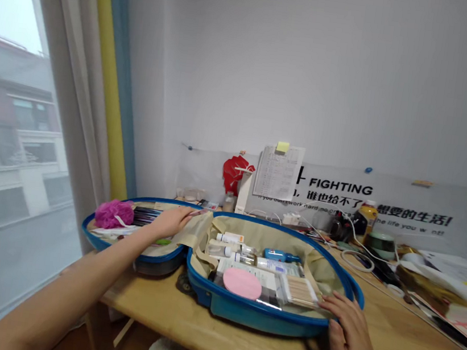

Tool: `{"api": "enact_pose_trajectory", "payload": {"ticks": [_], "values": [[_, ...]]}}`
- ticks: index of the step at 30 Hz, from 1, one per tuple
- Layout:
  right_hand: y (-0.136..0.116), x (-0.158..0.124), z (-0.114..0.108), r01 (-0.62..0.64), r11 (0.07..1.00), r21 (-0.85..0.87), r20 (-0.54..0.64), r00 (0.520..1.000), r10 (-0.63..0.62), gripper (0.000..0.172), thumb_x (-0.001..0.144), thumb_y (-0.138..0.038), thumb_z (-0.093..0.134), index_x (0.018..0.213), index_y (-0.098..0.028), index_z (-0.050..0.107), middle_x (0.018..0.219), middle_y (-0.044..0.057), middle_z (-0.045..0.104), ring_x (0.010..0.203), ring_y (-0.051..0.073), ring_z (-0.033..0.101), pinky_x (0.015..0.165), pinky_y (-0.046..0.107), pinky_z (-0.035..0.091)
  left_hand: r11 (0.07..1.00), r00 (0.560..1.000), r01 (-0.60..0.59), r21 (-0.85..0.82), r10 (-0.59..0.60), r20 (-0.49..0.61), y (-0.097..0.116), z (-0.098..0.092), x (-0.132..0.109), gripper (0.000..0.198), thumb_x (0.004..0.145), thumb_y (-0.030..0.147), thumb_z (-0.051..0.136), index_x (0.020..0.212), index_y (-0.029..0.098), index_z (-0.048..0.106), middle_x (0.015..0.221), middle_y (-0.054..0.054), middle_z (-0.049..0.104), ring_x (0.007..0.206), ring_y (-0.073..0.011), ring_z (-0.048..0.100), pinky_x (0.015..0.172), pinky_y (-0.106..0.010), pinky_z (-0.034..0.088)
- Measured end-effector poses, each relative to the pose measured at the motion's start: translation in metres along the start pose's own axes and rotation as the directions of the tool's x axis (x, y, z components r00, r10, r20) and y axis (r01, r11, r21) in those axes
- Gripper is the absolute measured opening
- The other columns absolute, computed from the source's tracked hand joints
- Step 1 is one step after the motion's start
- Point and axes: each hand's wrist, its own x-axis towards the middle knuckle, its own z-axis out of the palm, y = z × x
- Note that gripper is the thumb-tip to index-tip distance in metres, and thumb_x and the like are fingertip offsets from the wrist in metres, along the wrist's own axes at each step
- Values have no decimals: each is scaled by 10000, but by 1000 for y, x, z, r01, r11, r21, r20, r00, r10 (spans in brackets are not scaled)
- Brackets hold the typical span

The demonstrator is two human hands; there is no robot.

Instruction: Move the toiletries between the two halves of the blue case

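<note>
A small blue-rimmed suitcase (266, 317) with beige lining lies open on the desk, its two halves side by side. My left hand (173, 221) reaches over the left half, near the hinge flap (198, 232). Its fingers are closed around a slim pale thing I cannot make out. A purple bath puff (114, 215) and several dark pens or sticks (145, 216) lie in that half. My right hand (348, 333) rests on the right half's front rim, fingers stretched over the edge. Near its fingertips lies a pack of cotton swabs (300, 292), beside a pink oval pad (242, 283).
Several small bottles, one of them a blue bottle (281, 256), fill the right half. Behind the case stand a white upright box (244, 192) and a yellow bottle (366, 218). Cables and papers (457, 272) clutter the desk's right side. A curtain (88, 64) hangs at the left.
</note>
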Motion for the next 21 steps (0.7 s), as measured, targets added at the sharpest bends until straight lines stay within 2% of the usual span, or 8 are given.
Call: {"api": "enact_pose_trajectory", "payload": {"ticks": [3, 6, 9, 12, 15, 18, 21], "values": [[1, -2, 0, -11, 1000, 3, 20, 1000, 11, 275, 907, -346, 388, 922, -232, 638, 896, 53, 689, 975, 246, 633, 912, 443, 446, 983, 985, -174, -54, 172, -27, 47, -7, 11, 437, 988, 354, 206, 1336, 247, 449, 1317, -69, 564, 1180, -204, 541, 966, -310, 418], [2, -3, 1, -4, 1000, -5, 24, 1000, 5, 281, 913, -345, 378, 925, -229, 634, 896, 57, 688, 975, 246, 632, 893, 443, 457, 931, 934, -351, -100, 356, 39, 93, -1, 19, 413, 981, 374, 272, 1297, 284, 522, 1184, -48, 642, 1094, -189, 592, 938, -285, 431], [3, -4, 1, -8, 1000, -13, 11, 1000, 8, 286, 919, -344, 370, 918, -227, 630, 896, 58, 688, 970, 245, 630, 890, 448, 460, 885, 879, -448, -129, 462, 119, 122, 11, 25, 358, 936, 367, 406, 1228, 278, 592, 1098, -61, 669, 1018, -205, 625, 879, -285, 460], [3, -4, 2, -10, 1000, -9, 7, 1000, 10, 276, 914, -331, 373, 915, -226, 628, 895, 58, 687, 963, 243, 633, 900, 446, 454, 868, 853, -477, -139, 495, 165, 131, 21, 29, 360, 854, 318, 537, 1198, 245, 617, 1104, -90, 666, 993, -232, 635, 829, -297, 483], [3, -5, 3, -29, 1000, -4, 5, 1000, 29, 277, 903, -331, 375, 901, -229, 633, 884, 59, 690, 968, 248, 636, 902, 442, 450, 863, 846, -479, -156, 502, 179, 131, 27, 30, 393, 812, 282, 579, 1200, 234, 615, 1114, -96, 667, 987, -242, 638, 815, -305, 492], [3, -4, 2, -28, 1000, -5, 9, 1000, 29, 274, 899, -332, 378, 905, -230, 633, 893, 60, 693, 968, 251, 637, 897, 442, 450, 857, 847, -475, -199, 507, 162, 130, 28, 29, 394, 813, 272, 579, 1204, 236, 611, 1137, -87, 665, 1013, -234, 632, 852, -311, 487], [3, -2, 1, 6, 1000, -12, 20, 1000, -6, 254, 901, -307, 384, 921, -228, 625, 900, 58, 691, 959, 247, 636, 884, 437, 456, 852, 862, -454, -260, 493, 113, 125, 22, 27, 367, 819, 256, 581, 1183, 240, 624, 1177, -61, 658, 1056, -203, 616, 916, -286, 463]]}}
